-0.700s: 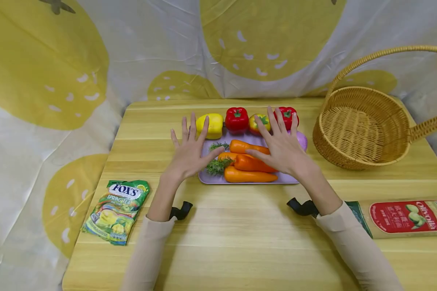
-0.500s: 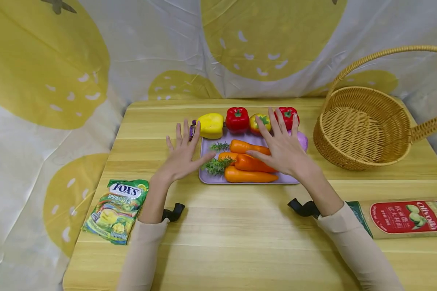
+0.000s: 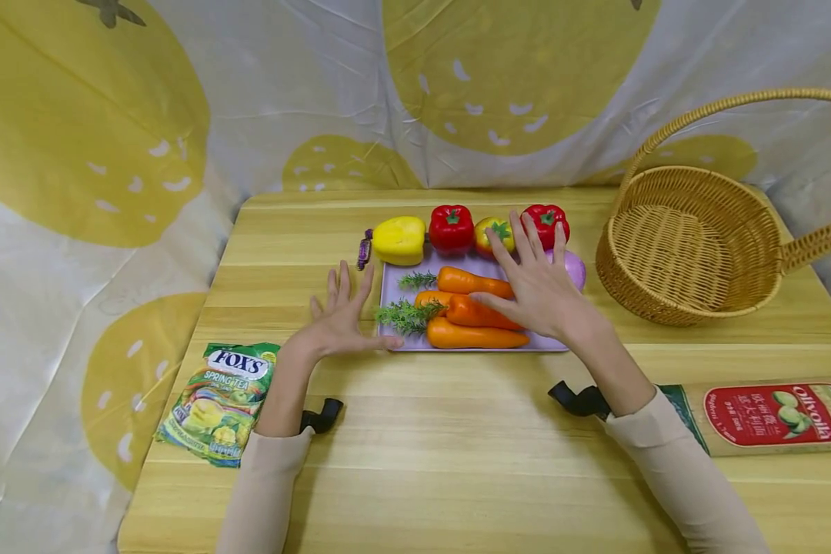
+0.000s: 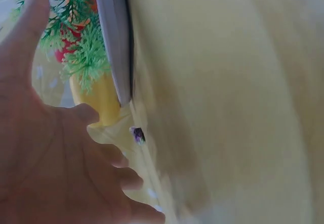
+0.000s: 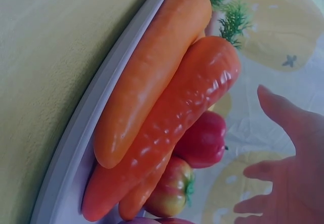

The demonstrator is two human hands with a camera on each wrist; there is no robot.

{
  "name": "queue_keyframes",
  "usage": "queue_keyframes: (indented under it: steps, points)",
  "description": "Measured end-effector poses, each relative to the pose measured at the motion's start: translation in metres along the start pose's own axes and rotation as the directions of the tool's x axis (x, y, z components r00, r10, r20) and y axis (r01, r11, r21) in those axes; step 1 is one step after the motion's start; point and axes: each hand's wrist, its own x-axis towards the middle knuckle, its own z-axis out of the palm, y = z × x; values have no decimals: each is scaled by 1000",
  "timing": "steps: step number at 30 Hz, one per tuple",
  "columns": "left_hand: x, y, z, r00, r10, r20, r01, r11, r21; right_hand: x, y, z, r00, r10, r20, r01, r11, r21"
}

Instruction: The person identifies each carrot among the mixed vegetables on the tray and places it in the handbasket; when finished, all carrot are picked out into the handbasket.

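Observation:
In the head view a lilac tray (image 3: 391, 283) holds several orange carrots (image 3: 476, 334) with green tops and a purple rounded vegetable (image 3: 572, 269) at its right end. A yellow pepper (image 3: 398, 240), two red peppers (image 3: 451, 229) and a red-yellow tomato-like fruit (image 3: 493, 234) line its far side. My left hand (image 3: 334, 326), fingers spread, is at the tray's left end, its thumb by the near left corner; it holds nothing. Over the right part of the tray my right hand (image 3: 542, 295) hovers with spread fingers, also holding nothing; it partly covers the carrots and one red pepper.
A wicker basket (image 3: 692, 304) with a tall handle stands at the right. Below it lies an Olivoila pasta pack (image 3: 782, 415). On the left is a green Fox's candy bag (image 3: 218, 404). A small purple-wrapped candy (image 3: 365, 250) lies beside the yellow pepper.
My left hand has drawn back toward the left and the near side, uncovering the purple-wrapped candy and the carrot tops. My right hand has stayed nearly still.

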Motion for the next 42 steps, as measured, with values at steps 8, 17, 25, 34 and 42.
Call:
queue_keyframes:
  steps: [8, 17, 25, 34, 42]
  points:
    - [14, -11, 11, 996, -61, 61, 62, 998, -9, -2, 1, 1, 1000, 5, 23, -5, 999, 32]
    - [19, -10, 9, 996, -50, 77, 48, 999, 22, -6, 1, 1, 996, -77, 35, 71, 986, 151]
    - [21, -5, 3, 992, -66, 111, 64, 998, 23, -4, 2, 5, 971, -238, 7, 215, 892, 398]
    - [26, -8, 5, 989, -89, 121, 82, 995, 62, -1, 5, 15, 951, -311, -2, 268, 816, 513]
    - [31, -13, 6, 985, -99, 141, 90, 993, 70, 2, 7, 25, 952, -304, -19, 265, 795, 546]
